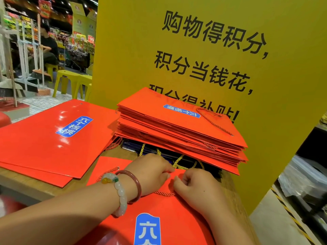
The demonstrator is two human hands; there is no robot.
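i read this as fitting a rope handle to the red paper bag lying flat on the wooden table right below the camera, top edge pointing away from me. my left hand has its fingers curled down onto that top edge and seems to pinch it, while my right hand is closed just beside it, fingertips nipping the twisted cord. the cord shows again as a loop at the bag's far left corner, so one end looks seated and the end under my fingers is what's left, i'd guess; the hole itself is hidden by my knuckles. behind it, the stack of bags has a handle on top, so those look finished. the flat pile at left shows a bare eyelet, so that seems to be waiting. loose gold cords lie between stack and hands. the bag is glossy orange-red card, folded flat, with a blue label in white lettering.
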